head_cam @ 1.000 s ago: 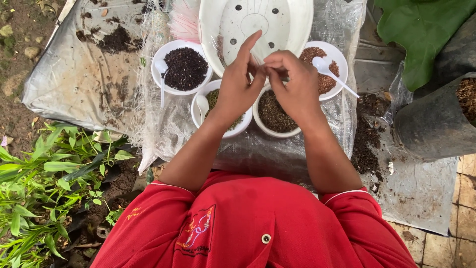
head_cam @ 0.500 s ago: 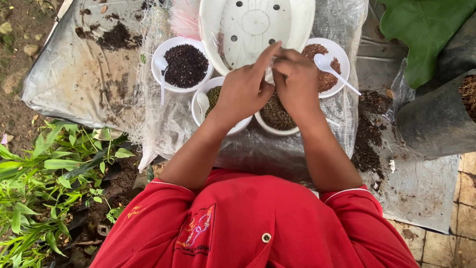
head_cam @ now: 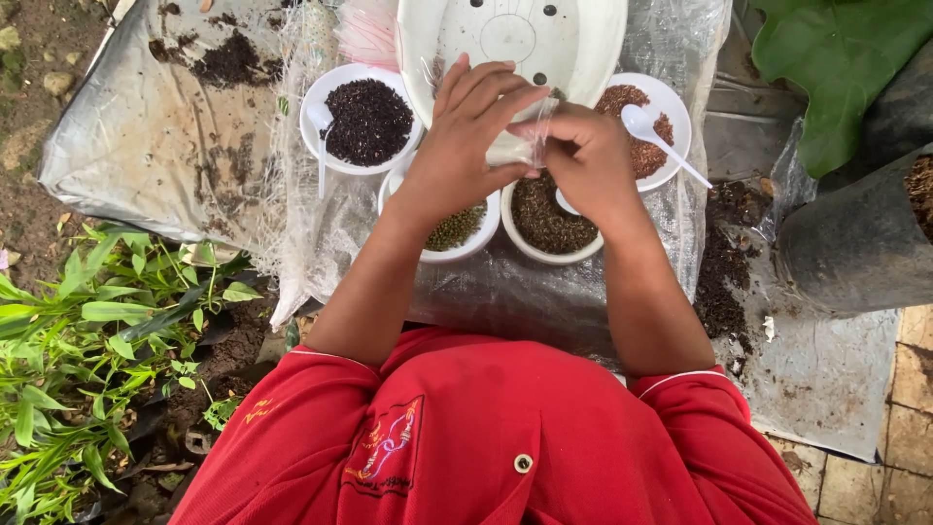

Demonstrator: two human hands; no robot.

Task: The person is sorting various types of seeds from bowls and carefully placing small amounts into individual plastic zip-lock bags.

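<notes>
Clear plastic sheet [head_cam: 165, 156], crumpled and soil-smeared, spread on the ground: carries everything listed below.

Large white round plastic planter [head_cam: 583, 39] with drain holes, at the sheet's far edge, its top cut off by the frame.

Four small white bowls, grouped near the sheet's middle: black granules [head_cam: 364, 122] to the far left; reddish-brown granules [head_cam: 671, 107] to the far right, with a white plastic spoon [head_cam: 661, 141] resting in it; greenish pellets [head_cam: 452, 233] and dark brown mix [head_cam: 549, 224] nearer me, both partly under my hands.

My left hand [head_cam: 466, 146]: fingers extended and pressed together, pinching the upper part of a small clear plastic packet [head_cam: 537, 131].

My right hand [head_cam: 583, 160]: curled tight on the same packet from the other side. The packet hangs between both hands, over the two near bowls and just in front of the planter's rim.

Risks, as I judge them: a sudden tear could scatter the contents across bowls of different material, mixing them; a slack pinch could drop the packet into the brown mix.

Hard to make out: the packet's contents, and whether it is open. A second spoon handle [head_cam: 321, 156] at the black bowl shows only in part. A dark grow bag [head_cam: 865, 243] at the right edge is cropped.
</notes>
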